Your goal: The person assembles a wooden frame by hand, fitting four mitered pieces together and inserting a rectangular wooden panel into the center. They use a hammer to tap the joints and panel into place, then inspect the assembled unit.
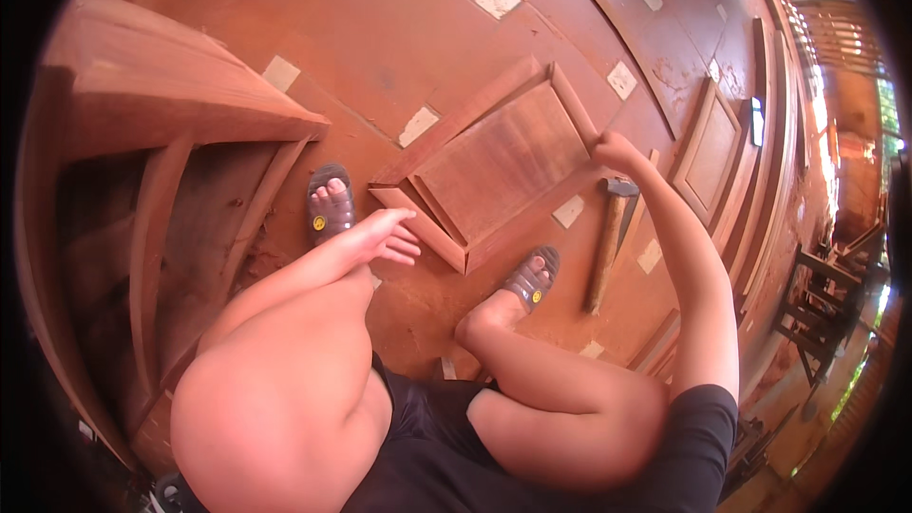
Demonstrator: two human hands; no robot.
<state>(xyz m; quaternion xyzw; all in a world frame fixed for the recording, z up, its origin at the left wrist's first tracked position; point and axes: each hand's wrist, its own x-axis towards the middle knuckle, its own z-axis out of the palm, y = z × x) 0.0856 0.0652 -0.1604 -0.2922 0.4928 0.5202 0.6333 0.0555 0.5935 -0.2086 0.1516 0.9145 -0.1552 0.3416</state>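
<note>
On the floor between my feet lies a reddish wooden panel (508, 161), with frame strips around its edges and visible gaps along some sides. My right hand (617, 153) is closed on the end of the short frame strip (572, 103) at the panel's far right side. My left hand (385, 237) hangs beside the near-left frame strip (423, 226), fingers apart and holding nothing; whether a fingertip touches the strip I cannot tell. A hammer (603, 252) with a wooden handle lies just right of the panel, its metal head toward my right forearm.
A large wooden furniture piece (161, 76) with curved ribs stands at the left. Another framed panel (708, 152) and several long boards (760, 180) lie at the right. A thin strip (635, 62) rests farther off. Dark wooden furniture (822, 304) stands at the far right.
</note>
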